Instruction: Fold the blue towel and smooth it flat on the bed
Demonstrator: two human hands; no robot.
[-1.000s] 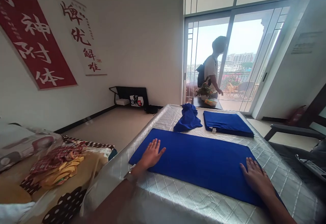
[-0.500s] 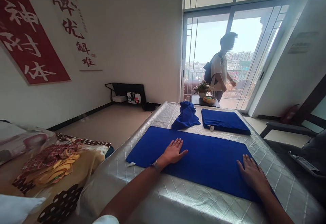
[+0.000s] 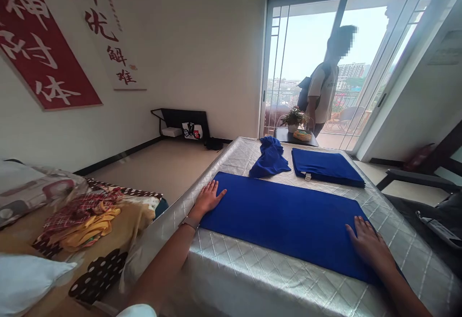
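Note:
A long blue folded cloth (image 3: 281, 216) lies flat across the quilted silvery mattress (image 3: 231, 259) in front of me. My left hand (image 3: 208, 196) rests at the cloth's left end, palm down with the fingers stretched out. At its right end lies my right hand (image 3: 370, 240), also flat, with its fingers extended. Neither hand grips anything. Behind the long cloth are a crumpled blue cloth (image 3: 270, 159) and a neat stack of folded blue cloth (image 3: 327, 167) with a white tag at its front edge.
A small dark table (image 3: 285, 136) with a potted plant (image 3: 294, 117) stands past the mattress. Beyond it a person (image 3: 323, 88) with a backpack is by the glass doors. Rumpled clothes (image 3: 86, 218) lie on bedding at left; a dark armchair (image 3: 418, 196) stands right.
My left hand has moved left along the cloth, from its middle to its left end. My right hand stays on the right end. The view has shifted slightly.

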